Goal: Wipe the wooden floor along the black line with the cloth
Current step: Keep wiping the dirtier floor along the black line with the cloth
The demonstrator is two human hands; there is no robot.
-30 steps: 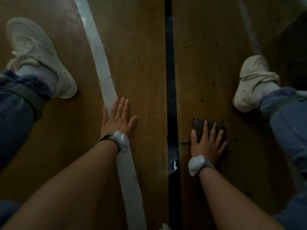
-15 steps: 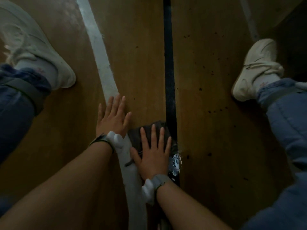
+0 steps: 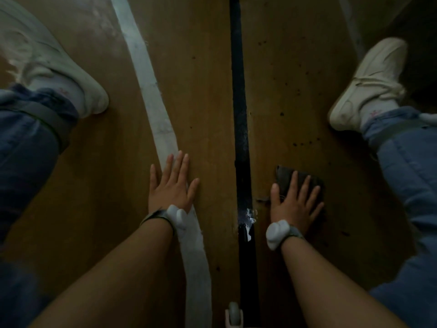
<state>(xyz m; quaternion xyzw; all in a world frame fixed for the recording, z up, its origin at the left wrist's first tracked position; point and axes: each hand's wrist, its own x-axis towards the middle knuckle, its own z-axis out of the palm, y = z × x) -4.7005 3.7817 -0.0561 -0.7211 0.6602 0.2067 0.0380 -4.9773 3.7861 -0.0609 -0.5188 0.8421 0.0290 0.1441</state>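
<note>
A black line (image 3: pixel 238 95) runs straight up the wooden floor (image 3: pixel 196 91) through the middle of the view, with a chipped white patch low down. A small dark cloth (image 3: pixel 287 176) lies flat on the floor just right of the line. My right hand (image 3: pixel 295 202) presses on the cloth with straight, spread fingers and covers most of it. My left hand (image 3: pixel 171 185) rests flat on the floor left of the line, partly over a white stripe (image 3: pixel 151 91). Both wrists wear a band with a white device.
My white shoes sit on the floor at the left (image 3: pixel 47 67) and the right (image 3: pixel 369 84), with blue jeans legs along both sides. Small dark specks dot the wood right of the line. A small grey wheel (image 3: pixel 234 313) shows at the bottom edge.
My right hand has slid the cloth from left of the black line, across it, to the right side. The left hand has stayed flat on the white stripe.
</note>
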